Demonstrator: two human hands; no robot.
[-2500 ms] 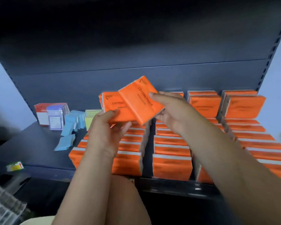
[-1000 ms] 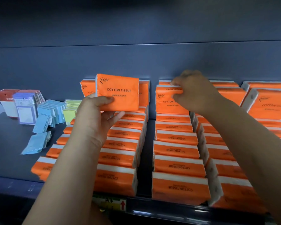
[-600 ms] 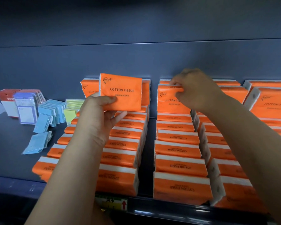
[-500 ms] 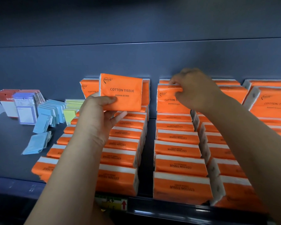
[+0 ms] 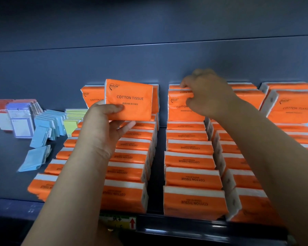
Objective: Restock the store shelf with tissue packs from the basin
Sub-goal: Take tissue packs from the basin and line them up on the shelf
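Dark grey store shelf (image 5: 9, 183), stocked from centre to right of frame with rows of orange tissue packs (image 5: 190, 178).
Left hand (image 5: 103, 128), centre frame, grips one loose pack (image 5: 130, 100) upright by its lower edge, above the leftmost row. Right hand (image 5: 206, 96), upper right of centre, has its fingers curled over the top of the rear pack (image 5: 178, 112) in the adjacent row. Small blue packets (image 5: 48, 121) stand at left. Price label (image 5: 119, 221) on front rail, bottom centre.
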